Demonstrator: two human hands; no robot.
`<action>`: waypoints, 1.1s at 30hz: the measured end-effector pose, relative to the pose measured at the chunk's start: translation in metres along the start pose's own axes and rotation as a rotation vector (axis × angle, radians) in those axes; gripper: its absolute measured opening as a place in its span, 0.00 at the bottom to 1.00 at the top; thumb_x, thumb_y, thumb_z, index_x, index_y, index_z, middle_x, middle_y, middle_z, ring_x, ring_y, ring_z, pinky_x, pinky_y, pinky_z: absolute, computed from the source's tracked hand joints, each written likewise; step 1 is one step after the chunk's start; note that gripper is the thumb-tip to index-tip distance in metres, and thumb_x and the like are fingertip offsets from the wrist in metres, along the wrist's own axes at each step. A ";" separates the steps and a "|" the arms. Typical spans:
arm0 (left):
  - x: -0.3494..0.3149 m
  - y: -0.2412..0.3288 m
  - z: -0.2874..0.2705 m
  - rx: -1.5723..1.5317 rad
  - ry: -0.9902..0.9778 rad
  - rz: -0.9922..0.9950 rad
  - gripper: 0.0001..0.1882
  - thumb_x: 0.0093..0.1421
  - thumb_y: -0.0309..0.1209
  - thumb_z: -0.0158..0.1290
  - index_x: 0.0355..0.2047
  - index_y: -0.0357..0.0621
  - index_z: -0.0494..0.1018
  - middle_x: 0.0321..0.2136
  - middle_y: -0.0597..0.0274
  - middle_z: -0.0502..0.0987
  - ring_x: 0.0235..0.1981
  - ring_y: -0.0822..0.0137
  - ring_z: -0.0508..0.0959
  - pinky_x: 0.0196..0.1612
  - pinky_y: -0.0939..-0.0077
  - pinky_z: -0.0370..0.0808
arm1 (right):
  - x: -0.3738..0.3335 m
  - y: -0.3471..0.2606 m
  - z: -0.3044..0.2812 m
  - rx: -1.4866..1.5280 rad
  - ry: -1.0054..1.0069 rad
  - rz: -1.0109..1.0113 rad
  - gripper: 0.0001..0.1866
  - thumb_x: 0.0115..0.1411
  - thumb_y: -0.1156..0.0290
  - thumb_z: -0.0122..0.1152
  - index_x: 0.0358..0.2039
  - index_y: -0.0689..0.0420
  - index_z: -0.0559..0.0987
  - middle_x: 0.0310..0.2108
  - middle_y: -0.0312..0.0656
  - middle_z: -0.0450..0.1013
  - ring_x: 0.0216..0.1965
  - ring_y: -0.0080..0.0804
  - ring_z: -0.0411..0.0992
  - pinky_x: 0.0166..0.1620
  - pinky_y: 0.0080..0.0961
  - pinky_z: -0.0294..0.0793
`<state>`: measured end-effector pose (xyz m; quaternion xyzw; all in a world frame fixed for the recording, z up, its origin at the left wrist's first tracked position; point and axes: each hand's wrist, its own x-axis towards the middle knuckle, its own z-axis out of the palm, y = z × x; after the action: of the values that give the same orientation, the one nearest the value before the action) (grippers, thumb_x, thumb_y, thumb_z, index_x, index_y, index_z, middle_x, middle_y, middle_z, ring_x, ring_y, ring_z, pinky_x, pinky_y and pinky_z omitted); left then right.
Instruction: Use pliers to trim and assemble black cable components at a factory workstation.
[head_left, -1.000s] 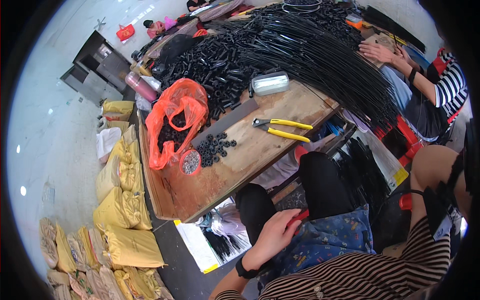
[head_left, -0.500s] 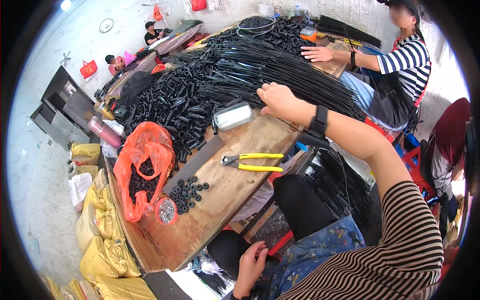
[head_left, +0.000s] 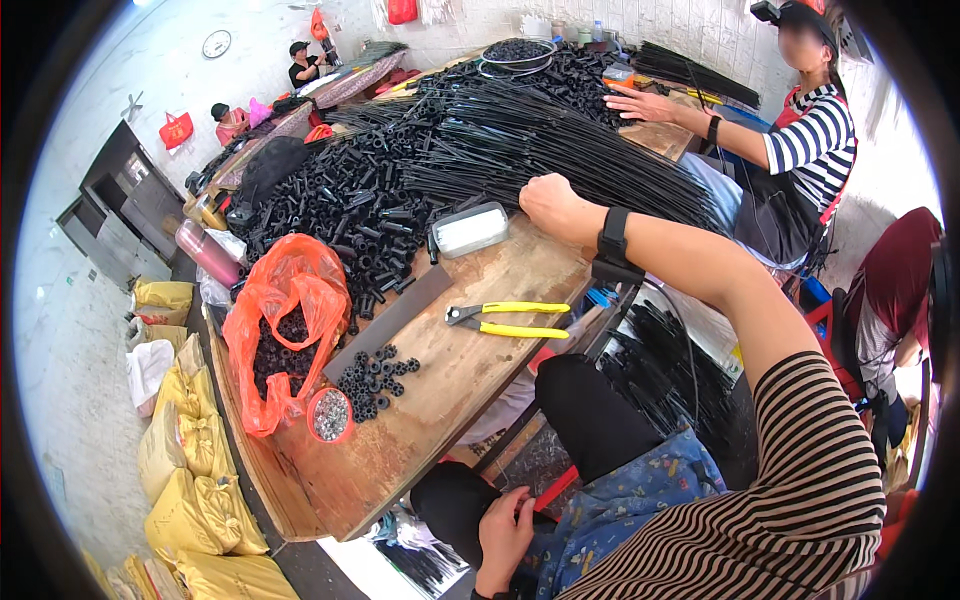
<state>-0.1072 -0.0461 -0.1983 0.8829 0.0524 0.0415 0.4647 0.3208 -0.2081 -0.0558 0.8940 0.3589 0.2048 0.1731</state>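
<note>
In the head view, the right hand (head_left: 556, 208) is curled with its knuckles up at the near edge of a heap of thin, glossy black rods (head_left: 570, 145), which lies across the table. The left hand (head_left: 507, 532) is low by the lap, its fingers loosely bent beside the end of a flat red strip (head_left: 556, 488); the fingertips of both hands are poorly seen, so I cannot tell whether either grips anything. The strip slants beside a printed blue cloth (head_left: 635, 490). On the scuffed wooden tabletop (head_left: 470, 375) are yellow-handled pliers (head_left: 525, 307) with parted handles, a clear rectangular box (head_left: 472, 230), a flat dark bar (head_left: 390, 325), small ribbed black rings (head_left: 372, 380), a crumpled, translucent orange bag (head_left: 290, 262) and short black tubes (head_left: 350, 210) in a heap.
</note>
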 end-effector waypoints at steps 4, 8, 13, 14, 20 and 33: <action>0.000 0.002 0.003 0.012 -0.009 0.017 0.11 0.55 0.26 0.56 0.39 0.39 0.76 0.28 0.56 0.78 0.28 0.62 0.79 0.33 0.71 0.75 | 0.012 0.018 -0.018 0.227 -0.113 0.193 0.10 0.46 0.70 0.58 0.26 0.59 0.82 0.30 0.48 0.79 0.34 0.43 0.78 0.36 0.36 0.78; 0.001 0.003 0.006 -0.009 -0.003 0.015 0.10 0.55 0.26 0.56 0.38 0.39 0.76 0.28 0.57 0.79 0.28 0.59 0.79 0.33 0.69 0.74 | 0.016 0.032 -0.021 0.337 -0.159 0.189 0.14 0.49 0.64 0.58 0.29 0.61 0.82 0.32 0.47 0.79 0.36 0.45 0.78 0.39 0.38 0.77; 0.003 0.006 0.008 -0.018 -0.015 0.010 0.10 0.55 0.26 0.56 0.39 0.39 0.76 0.28 0.56 0.79 0.28 0.59 0.79 0.33 0.70 0.75 | 0.020 0.038 -0.033 0.993 -0.359 0.369 0.17 0.57 0.62 0.54 0.31 0.66 0.78 0.28 0.49 0.77 0.23 0.34 0.77 0.26 0.30 0.76; 0.003 0.006 0.007 -0.021 -0.020 0.009 0.10 0.55 0.26 0.56 0.39 0.39 0.76 0.28 0.56 0.79 0.29 0.59 0.79 0.33 0.70 0.75 | 0.020 0.035 -0.036 1.160 -0.370 0.428 0.17 0.60 0.62 0.53 0.30 0.66 0.76 0.22 0.43 0.74 0.16 0.27 0.74 0.19 0.24 0.71; 0.003 0.008 0.007 -0.125 -0.060 -0.028 0.10 0.57 0.25 0.55 0.40 0.37 0.75 0.29 0.53 0.79 0.29 0.61 0.79 0.34 0.73 0.75 | 0.015 0.037 -0.053 1.806 -0.434 0.390 0.17 0.65 0.55 0.52 0.27 0.56 0.71 0.20 0.28 0.64 0.15 0.14 0.58 0.16 0.12 0.56; -0.014 0.059 -0.030 -0.294 -0.168 -0.179 0.13 0.60 0.25 0.54 0.45 0.37 0.74 0.33 0.56 0.80 0.33 0.70 0.79 0.37 0.78 0.74 | 0.048 0.051 -0.144 1.622 0.563 0.227 0.15 0.67 0.57 0.49 0.33 0.56 0.73 0.17 0.27 0.60 0.16 0.13 0.54 0.16 0.15 0.53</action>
<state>-0.1216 -0.0570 -0.1329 0.7978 0.0852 -0.0666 0.5932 0.3113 -0.1852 0.1022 0.6880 0.3324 0.1153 -0.6347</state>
